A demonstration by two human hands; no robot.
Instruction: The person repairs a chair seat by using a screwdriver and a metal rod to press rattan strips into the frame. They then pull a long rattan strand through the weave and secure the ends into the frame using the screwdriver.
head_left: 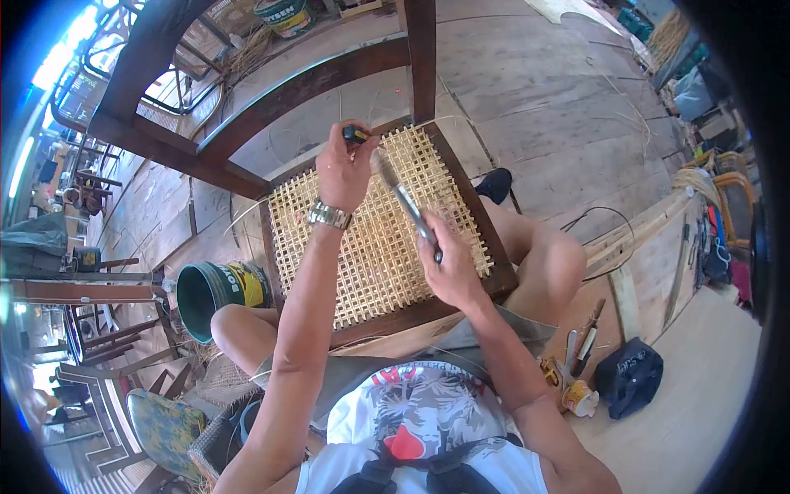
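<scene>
A chair seat of woven cane (362, 255) in a dark wooden frame lies across the person's lap. My left hand (344, 173), with a metal watch at the wrist, is closed around a small black-and-yellow tool handle (355, 134) over the seat's far edge; its lower end is hidden. My right hand (451, 262) grips the black handle of what looks like a hammer (408, 206), with a grey shaft. The hammer's far end is blurred and points toward my left hand, above the weave.
The chair's dark backrest (304, 86) rises beyond the seat. A green bucket (206, 300) stands at the left. To the right are a dark cap (629, 377), a small cup (581, 398) and hand tools (586, 342). Loose cane strands trail over the floor (543, 107).
</scene>
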